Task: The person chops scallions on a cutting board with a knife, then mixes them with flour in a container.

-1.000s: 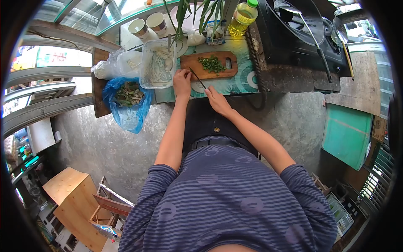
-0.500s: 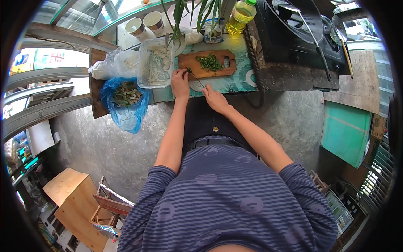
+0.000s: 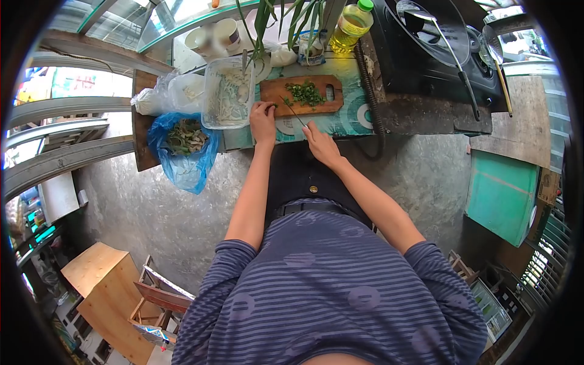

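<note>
A wooden cutting board (image 3: pixel 291 111) lies at the table's front edge with chopped greens (image 3: pixel 306 92) on it. My right hand (image 3: pixel 320 143) is closed on the handle of a knife (image 3: pixel 294 111), whose blade reaches up and left over the board. At the board's left end my left hand (image 3: pixel 263 121) has its fingers pinched together on the wood; a small bit of green shows at the fingertips. Left of the board is a clear plastic tub (image 3: pixel 210 100) with pale contents and a utensil in it.
A blue plastic bag (image 3: pixel 188 170) of plant scraps hangs over the table's left front. An oil bottle (image 3: pixel 351 29), a plant (image 3: pixel 263 24) and paper cups (image 3: pixel 227 33) stand behind. The black stove (image 3: pixel 401 67) with a pan and long utensils is at right.
My right hand and the knife have moved right and the blade has swung away from my left fingertips, over the board. My left hand has hardly moved.
</note>
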A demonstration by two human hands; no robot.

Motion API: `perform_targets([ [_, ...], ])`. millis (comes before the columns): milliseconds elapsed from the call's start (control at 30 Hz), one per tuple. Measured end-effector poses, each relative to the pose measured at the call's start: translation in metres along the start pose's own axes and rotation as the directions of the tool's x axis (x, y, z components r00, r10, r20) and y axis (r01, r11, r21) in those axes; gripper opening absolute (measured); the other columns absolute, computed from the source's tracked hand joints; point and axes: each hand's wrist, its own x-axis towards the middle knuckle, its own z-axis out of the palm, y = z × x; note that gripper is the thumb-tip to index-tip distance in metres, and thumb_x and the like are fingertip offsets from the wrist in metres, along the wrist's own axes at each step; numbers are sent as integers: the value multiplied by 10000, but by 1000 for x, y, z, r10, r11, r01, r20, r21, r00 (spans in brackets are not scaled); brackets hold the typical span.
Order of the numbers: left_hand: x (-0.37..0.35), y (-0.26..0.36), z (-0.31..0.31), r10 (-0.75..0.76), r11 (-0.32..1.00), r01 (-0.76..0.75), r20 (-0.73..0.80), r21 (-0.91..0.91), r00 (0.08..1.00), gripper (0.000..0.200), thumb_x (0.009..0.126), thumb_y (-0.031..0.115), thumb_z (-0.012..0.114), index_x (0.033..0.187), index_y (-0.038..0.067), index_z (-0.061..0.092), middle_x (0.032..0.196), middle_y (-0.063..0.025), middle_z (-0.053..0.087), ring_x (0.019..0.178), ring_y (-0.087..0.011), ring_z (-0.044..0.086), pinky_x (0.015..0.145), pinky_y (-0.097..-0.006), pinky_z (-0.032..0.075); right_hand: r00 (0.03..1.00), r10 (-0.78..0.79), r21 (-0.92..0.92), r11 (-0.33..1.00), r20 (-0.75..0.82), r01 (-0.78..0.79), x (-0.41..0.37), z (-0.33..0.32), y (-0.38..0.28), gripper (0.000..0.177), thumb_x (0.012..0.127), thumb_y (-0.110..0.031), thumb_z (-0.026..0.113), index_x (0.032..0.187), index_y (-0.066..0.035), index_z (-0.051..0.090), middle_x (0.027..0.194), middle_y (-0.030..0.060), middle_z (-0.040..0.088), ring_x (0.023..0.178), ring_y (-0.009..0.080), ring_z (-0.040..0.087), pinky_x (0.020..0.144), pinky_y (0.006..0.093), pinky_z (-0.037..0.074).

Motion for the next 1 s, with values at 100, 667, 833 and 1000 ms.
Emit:
perform_targets([
  [100, -1, 0, 1, -34, 999, 33, -16, -29, 999, 108, 811, 50, 687, 904, 0, 707, 892, -118, 636, 706, -232, 617, 681, -331, 498, 999, -37, 58, 998, 38, 35, -2, 1, -7, 404, 1008, -484, 259, 1087, -115, 402, 920, 279, 622, 891, 536, 542, 762, 583, 397],
  [667, -4, 1, 2, -36, 999, 36, -59, -14, 998, 96, 805, 42, 685, 876, -22, 696, 876, -122, 627, 720, -252, 617, 681, -349, 492, 997, -14, 36, 999, 79, 12, 1, 9, -2, 428, 1002, -510, 240, 1076, -124, 411, 921, 279, 619, 915, 526, 537, 760, 583, 393],
  [833, -4, -4, 5, -29, 1000, 30, -76, 4, 997, 96, 809, 50, 683, 872, -22, 693, 876, -118, 625, 722, -247, 614, 687, -347, 489, 996, -3, 10, 1000, 84, 2, 0, 9, -9, 415, 1006, -498, 249, 1084, -120, 401, 927, 273, 631, 917, 526, 549, 758, 579, 409],
  [1000, -5, -6, 4, -49, 999, 48, -74, -12, 996, 98, 811, 47, 678, 878, -23, 692, 885, -116, 623, 728, -242, 613, 688, -348, 488, 996, -1, -136, 991, 91, 14, 1, 17, -13, 375, 1012, -462, 275, 1116, -119, 385, 921, 281, 640, 882, 515, 581, 747, 585, 428],
])
